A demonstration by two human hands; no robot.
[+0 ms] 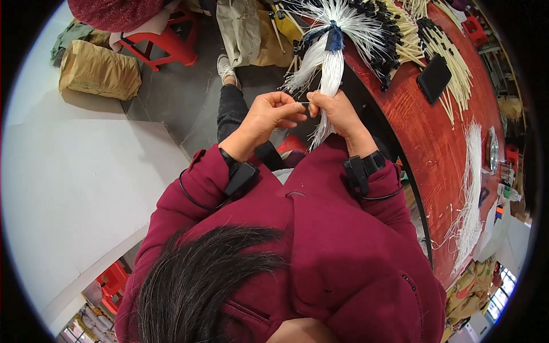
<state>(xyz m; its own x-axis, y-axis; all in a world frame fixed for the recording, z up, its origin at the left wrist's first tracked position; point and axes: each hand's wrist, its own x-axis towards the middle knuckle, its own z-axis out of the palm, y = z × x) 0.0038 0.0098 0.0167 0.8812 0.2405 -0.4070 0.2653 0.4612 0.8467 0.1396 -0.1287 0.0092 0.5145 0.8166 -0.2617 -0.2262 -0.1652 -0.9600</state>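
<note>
Beside the red table [420, 143], the right hand [341, 113] grips white strands [331, 74].

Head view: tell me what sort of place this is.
Probably a small handcraft workshop: the right hand grips a bundle of white strands, a second white bunch lies on the red table, and pale sticks are heaped there too.

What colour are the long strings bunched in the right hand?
White. The strings show best in the head view, gripped by the right hand.
</note>
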